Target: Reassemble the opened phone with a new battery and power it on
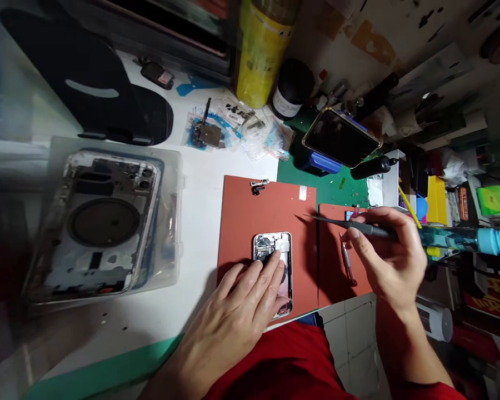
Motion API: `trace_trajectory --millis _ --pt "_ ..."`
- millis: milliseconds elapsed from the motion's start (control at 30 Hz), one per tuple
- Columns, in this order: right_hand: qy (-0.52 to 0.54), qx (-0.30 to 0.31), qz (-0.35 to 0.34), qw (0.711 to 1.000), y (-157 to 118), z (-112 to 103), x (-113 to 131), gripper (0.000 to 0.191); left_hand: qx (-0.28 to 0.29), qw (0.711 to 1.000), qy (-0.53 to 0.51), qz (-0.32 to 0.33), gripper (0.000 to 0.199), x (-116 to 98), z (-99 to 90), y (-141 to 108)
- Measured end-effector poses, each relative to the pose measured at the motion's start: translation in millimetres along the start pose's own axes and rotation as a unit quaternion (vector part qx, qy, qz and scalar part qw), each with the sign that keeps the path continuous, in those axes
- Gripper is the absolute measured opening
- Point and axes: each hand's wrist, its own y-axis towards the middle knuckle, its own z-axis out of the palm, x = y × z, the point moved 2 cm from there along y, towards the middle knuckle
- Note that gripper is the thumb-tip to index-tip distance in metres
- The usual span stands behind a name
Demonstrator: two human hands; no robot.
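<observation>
An opened smartphone (pixel 283 244) with its inner parts bare lies on a reddish-brown mat (pixel 241 216). My left hand (pixel 244 303) rests across its lower part, fingers stretched out side by side and touching it. They cover much of the phone's inside. In my right hand (pixel 383 258) is a pair of dark tweezers (pixel 369 228), gripped between thumb and fingers. The tips point left, over the mat and apart from the phone. Below the tweezers lies a small screwdriver (pixel 348 266) on a second reddish-brown mat (pixel 331 283).
A small metal part (pixel 258 187) lies at the mat's far edge. To the left, a phone housing (pixel 104 222) sits in a clear plastic case (pixel 173 222). Behind stand a yellow bottle (pixel 256 61), a black jar (pixel 291 89) and a propped phone (pixel 341 136). Small plastic bags (pixel 258 133) lie nearby.
</observation>
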Motion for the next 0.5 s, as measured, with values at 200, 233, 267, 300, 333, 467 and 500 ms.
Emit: trace_trajectory --millis 200,233,267,300,333,467,500 --pt "0.078 -0.090 0.044 0.992 7 25 -28 0.031 0.001 1.000 0.006 0.006 0.041 0 -0.6 1" --pt "0.084 -0.089 0.047 0.991 9 28 -30 0.031 -0.007 1.000 0.000 0.012 0.039 0 -1.8 1" --pt "0.090 -0.086 0.049 0.991 12 31 -31 0.031 -0.016 1.000 -0.008 0.018 0.037 0 -3.2 0" --pt "0.097 -0.082 0.050 0.991 15 34 -32 0.031 -0.025 0.999 -0.018 0.022 0.036 0 -4.7 -2" --pt "0.106 -0.079 0.050 0.990 17 36 -34 0.031 -0.033 0.999 -0.028 0.026 0.035 0 -6.1 -3" --pt "0.137 -0.067 0.044 0.987 25 41 -36 0.030 -0.042 0.997 -0.054 0.037 0.035 2 -8.6 -10" --pt "0.137 -0.066 0.045 0.987 25 41 -37 0.030 -0.044 0.997 -0.055 0.041 0.036 2 -8.8 -11"
